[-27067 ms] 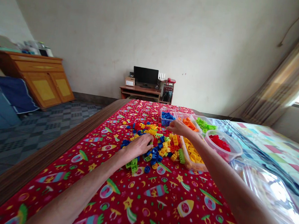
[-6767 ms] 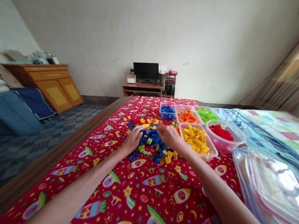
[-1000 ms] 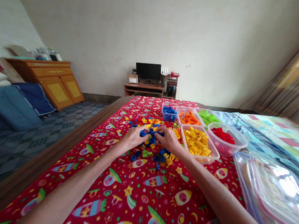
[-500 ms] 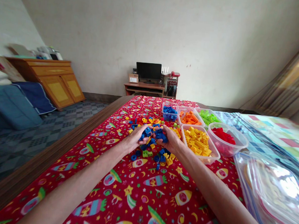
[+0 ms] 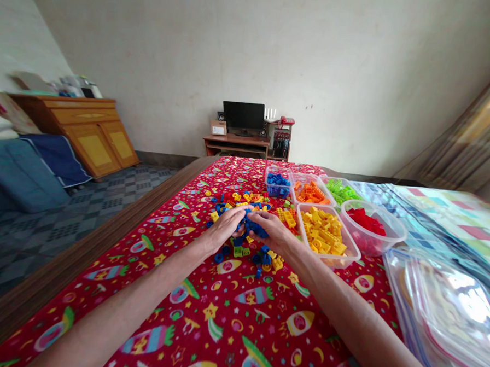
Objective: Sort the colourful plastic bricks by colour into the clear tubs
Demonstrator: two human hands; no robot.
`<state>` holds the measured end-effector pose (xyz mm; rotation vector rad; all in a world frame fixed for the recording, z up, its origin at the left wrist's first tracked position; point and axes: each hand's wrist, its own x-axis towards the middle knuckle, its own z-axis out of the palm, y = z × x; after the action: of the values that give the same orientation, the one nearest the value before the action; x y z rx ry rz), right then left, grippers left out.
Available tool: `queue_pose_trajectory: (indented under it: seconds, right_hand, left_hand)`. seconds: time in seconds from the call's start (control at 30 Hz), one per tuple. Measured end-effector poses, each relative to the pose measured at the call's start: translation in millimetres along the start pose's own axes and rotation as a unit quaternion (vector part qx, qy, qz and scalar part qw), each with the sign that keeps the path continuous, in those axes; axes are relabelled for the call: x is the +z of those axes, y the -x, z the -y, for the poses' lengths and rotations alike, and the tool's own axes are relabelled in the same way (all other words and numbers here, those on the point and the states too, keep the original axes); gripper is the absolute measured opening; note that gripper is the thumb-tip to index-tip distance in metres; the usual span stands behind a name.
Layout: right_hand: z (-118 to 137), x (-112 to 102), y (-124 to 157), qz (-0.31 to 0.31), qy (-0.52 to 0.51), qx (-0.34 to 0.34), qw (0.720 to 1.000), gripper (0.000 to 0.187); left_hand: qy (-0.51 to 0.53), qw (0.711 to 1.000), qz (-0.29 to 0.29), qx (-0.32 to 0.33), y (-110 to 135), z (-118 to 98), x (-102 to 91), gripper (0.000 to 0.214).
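My left hand [image 5: 229,225] and my right hand [image 5: 270,227] meet over a loose pile of toy building bricks, cupped around several blue building bricks [image 5: 256,228]. Both hands are closed on these bricks, and the fingers partly hide them. Beneath and around lie mixed pieces: a yellow brick [image 5: 286,217] to the right, a green brick [image 5: 238,251] in front, and a blue wheel-like piece [image 5: 218,257] at the near left. The palms and some fingertips are hidden from view.
Clear plastic tubs hold sorted bricks: a blue tub [image 5: 278,192], an orange tub [image 5: 295,200], a green tub [image 5: 354,185], a yellow tub [image 5: 339,259] and a round red tub [image 5: 398,232]. Stacked lids [image 5: 452,304] lie at right on the red patterned cloth [image 5: 229,325].
My hands have come together, bringing the blue bricks in each into one cluster. My left hand has turned more over its bricks. The tubs have stayed put.
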<state>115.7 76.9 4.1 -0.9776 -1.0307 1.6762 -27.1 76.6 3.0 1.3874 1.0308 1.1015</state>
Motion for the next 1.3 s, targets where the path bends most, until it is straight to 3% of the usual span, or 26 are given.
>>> queue_pose_trajectory:
  seconds: [0.13, 0.43, 0.57, 0.7, 0.8, 0.9, 1.03, 1.13, 1.3]
  right_hand:
    - [2, -2, -2, -0.037, -0.059, 0.029, 0.997, 0.016]
    - [-2, -4, -4, -0.012, -0.059, -0.001, 0.998, 0.015]
    - [-5, -4, -3, 0.012, 0.103, -0.094, 0.990, 0.028]
    - [-6, -7, -5, -0.013, 0.346, -0.220, 0.912, 0.035]
    - [-6, -10, -7, -0.040, 0.401, -0.227, 0.887, 0.026]
    - [-1, -11, -6, -0.038, 0.345, -0.173, 0.922, 0.025]
    - [10, -9, 4, 0.022, 0.134, -0.078, 0.988, 0.026]
    - [13, -8, 6, 0.046, 0.025, -0.032, 0.998, 0.026]
    - [7, -11, 0, 0.063, -0.017, -0.019, 0.998, 0.027]
  left_hand:
    - [0.040, 0.999, -0.014, -0.020, -3, -5, -2.8, 0.024]
    - [0.172, 0.979, -0.018, -0.104, -9, -6, -5.1, 0.015]
    - [0.166, 0.977, -0.040, -0.128, -9, -3, -1.8, 0.015]
    - [0.146, 0.981, -0.055, -0.111, -6, -4, 1.2, 0.008]
    - [0.142, 0.985, -0.030, -0.096, -5, -5, 0.3, 0.009]
    - [0.133, 0.987, -0.019, -0.090, -6, -5, -2.8, 0.013]
    - [0.115, 0.991, -0.014, -0.072, -6, -6, -5.2, 0.014]
    - [0.108, 0.992, -0.011, -0.062, -4, -8, -4.4, 0.012]
    - [0.130, 0.989, -0.019, -0.063, -5, -9, -3.1, 0.010]
